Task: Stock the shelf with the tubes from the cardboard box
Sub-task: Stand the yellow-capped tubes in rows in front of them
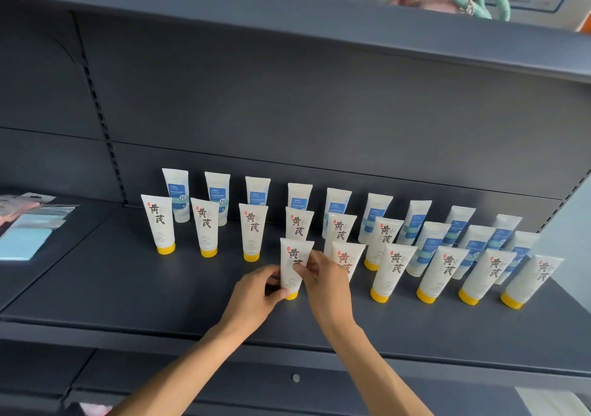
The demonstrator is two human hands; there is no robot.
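Tube with yellow cap (293, 267), white and printed with the large dark characters 黄芪 beside a small red seal, stands cap-down near the front of the dark grey shelf (134, 291), pinched between the left hand (256, 291) at its lower edge and the right hand (323, 279) at its side. Behind and to the right stand more yellow-capped 黄芪 tubes (204, 227). Farthest back, a row of white tubes with blue labels (176, 194) has writing too small to read; two show 控.
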